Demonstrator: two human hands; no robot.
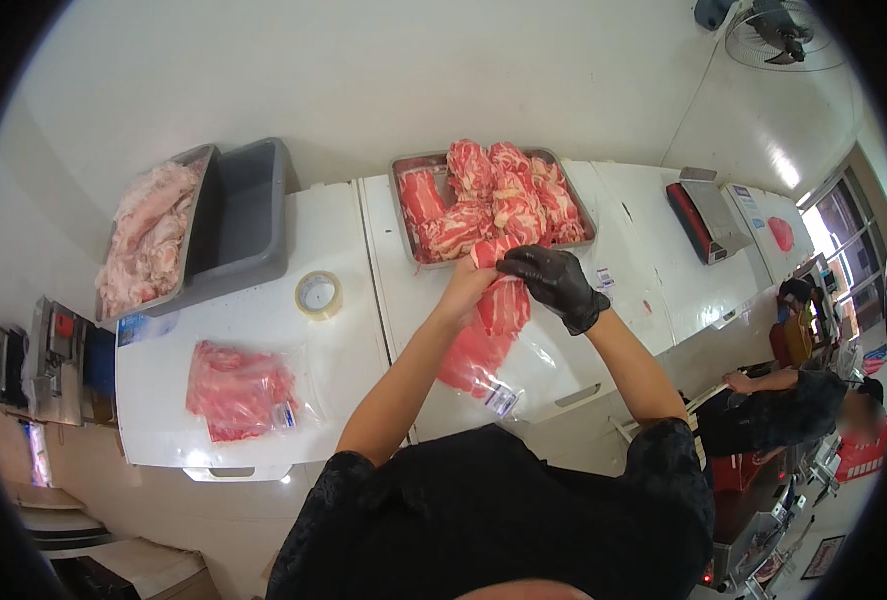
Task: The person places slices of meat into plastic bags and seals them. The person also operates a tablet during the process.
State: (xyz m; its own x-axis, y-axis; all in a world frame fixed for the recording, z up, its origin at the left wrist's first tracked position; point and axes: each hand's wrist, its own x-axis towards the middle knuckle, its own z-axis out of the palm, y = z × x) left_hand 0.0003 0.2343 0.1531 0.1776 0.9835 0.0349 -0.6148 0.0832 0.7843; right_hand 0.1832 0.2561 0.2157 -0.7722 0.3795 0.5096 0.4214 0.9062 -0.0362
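Note:
My bare left hand (pixel 467 289) grips a bundle of thin raw meat slices (pixel 505 306), marbled red and white. On the bundle's other side, my right hand (pixel 557 283), in a black glove, pinches its upper part. Below the hands, a clear plastic bag of sliced meat (pixel 475 361) lies on a white chest freezer lid (pixel 556 379); it bears a printed label. Whether the bundle is partly inside the bag, I cannot tell. Just beyond my hands is a metal tray (pixel 430 265) heaped with rolled portions of marbled sliced meat (pixel 517 199).
To the left are a roll of clear tape (pixel 319 295), a bagged meat pack (pixel 239 391), a grey plastic tub (pixel 259 217) and another tub of pale meat trimmings (pixel 154 232). A red-and-silver appliance (pixel 702 217) stands right. Another person (pixel 781 412) works at the far right.

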